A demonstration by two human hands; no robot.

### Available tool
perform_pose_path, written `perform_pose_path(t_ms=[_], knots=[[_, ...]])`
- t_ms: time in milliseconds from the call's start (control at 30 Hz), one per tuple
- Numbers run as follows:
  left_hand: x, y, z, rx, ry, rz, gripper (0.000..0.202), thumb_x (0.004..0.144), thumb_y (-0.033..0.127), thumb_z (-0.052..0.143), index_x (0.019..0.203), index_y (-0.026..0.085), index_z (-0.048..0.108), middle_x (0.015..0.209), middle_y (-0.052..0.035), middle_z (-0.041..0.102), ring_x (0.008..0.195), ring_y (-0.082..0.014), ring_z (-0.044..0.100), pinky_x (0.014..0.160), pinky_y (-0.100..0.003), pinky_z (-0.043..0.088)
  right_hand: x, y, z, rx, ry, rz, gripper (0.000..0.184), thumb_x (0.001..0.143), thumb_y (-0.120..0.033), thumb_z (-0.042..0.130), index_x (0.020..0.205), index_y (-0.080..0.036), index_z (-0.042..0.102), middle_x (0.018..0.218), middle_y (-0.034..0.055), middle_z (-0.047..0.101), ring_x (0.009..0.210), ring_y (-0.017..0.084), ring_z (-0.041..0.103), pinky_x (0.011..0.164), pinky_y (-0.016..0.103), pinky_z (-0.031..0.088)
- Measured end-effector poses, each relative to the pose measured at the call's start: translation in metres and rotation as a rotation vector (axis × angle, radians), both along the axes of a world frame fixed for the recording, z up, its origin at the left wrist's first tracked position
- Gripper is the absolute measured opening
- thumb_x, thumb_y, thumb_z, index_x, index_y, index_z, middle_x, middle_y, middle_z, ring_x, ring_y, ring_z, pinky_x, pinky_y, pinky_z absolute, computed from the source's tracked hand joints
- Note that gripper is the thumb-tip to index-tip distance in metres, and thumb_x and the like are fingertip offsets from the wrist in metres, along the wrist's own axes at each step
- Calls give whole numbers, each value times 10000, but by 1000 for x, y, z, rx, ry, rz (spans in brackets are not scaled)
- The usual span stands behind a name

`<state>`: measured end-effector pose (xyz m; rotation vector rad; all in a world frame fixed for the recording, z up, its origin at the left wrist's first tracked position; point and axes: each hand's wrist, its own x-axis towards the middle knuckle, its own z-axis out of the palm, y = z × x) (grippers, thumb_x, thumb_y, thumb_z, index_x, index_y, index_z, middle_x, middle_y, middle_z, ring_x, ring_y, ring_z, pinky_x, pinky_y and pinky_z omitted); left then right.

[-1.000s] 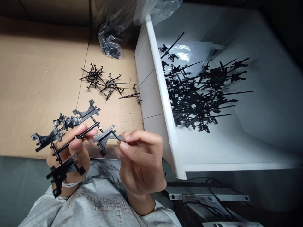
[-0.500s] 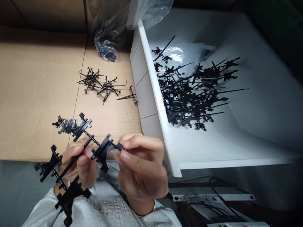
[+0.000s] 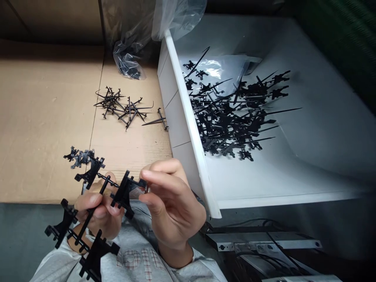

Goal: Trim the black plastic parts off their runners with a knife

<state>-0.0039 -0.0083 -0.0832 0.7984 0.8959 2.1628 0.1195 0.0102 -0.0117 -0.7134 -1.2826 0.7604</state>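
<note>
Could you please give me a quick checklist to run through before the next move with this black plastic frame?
1. Left hand grips the frame's central bar: ok.
2. Right hand pinches the bracket part at its right end: ok.
3. Bracket part already detached from frame: cannot tell.
4. Loose pieces on the cardboard, near the left hand: ok.
5. White tray beside the right hand: ok.

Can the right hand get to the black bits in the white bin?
Probably yes. The white bin is open on top and the pile of black bits lies uncovered, but the right hand is pinching the black plastic frame that the left hand holds.
</note>
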Motion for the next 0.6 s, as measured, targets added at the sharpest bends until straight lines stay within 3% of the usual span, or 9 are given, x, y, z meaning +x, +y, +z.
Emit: perform_pose_path(t_ms=[100,200,400,600], knots=[[13,7,16,139,52,55,329,810,459,890,707,259,651,402,134,153,391,-71,-9,410,-172,401,2,0,1,-14,0,20,293,1018,-208,698,1299,-226,776,971,66,726,852,176,686,668,298,624],[21,12,28,176,78,47,191,912,389,827,843,248,718,409,161,300,366,-71,10,396,-165,388,3,-1,2,-23,26,25,284,1010,-170,702,1278,-213,784,977,61,725,865,164,676,696,288,614],[15,16,24,244,105,-13,370,931,484,805,750,220,618,467,200,509,334,-39,50,394,-148,343,2,-2,3,-41,19,23,252,1012,-162,692,1223,-252,795,940,38,702,845,163,669,683,294,603],[25,14,26,245,76,-2,301,954,430,756,793,242,585,476,210,577,290,-32,150,420,-203,385,3,1,3,-2,46,21,212,1032,-177,649,1172,-191,806,928,62,703,827,170,659,661,300,596]])
